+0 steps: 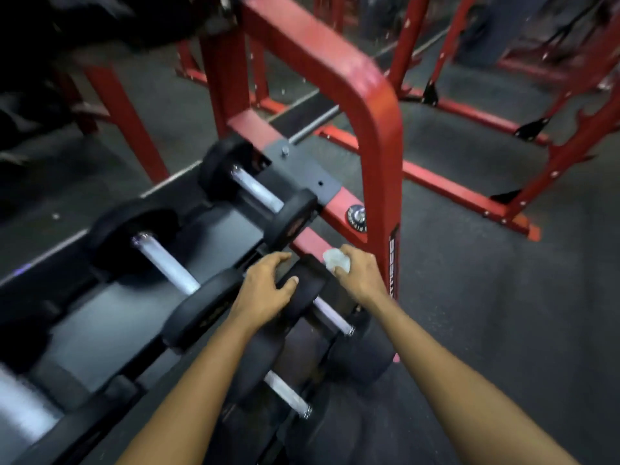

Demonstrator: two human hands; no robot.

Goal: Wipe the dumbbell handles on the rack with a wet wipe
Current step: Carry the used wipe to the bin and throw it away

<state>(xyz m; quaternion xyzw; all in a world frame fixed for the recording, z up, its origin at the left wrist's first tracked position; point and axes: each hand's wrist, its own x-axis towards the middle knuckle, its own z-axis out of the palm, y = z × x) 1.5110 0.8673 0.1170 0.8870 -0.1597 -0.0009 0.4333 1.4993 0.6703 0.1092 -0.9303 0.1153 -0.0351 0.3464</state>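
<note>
Left hand (pixel 268 283) rests on the black end of a lower-tier dumbbell (pixel 307 290), fingers curled over its rim, thumb on the face. Right hand (pixel 357 273) pinches a crumpled white wet wipe (pixel 335 260), bunched between thumb and fingers, just beside the same dumbbell's end and near the red rack upright (pixel 382 156). That dumbbell's silver handle (pixel 332 315) shows below the hands, uncovered. Another lower dumbbell handle (pixel 287 394) sits nearer the camera. Upper shelf (pixel 231 226) carries two more dumbbells with silver handles, one far (pixel 256 191), one middle (pixel 166 263). Heavy motion blur throughout. Dark rubber floor (pixel 486 313) to the right, more red frames (pixel 469 186) behind.
</note>
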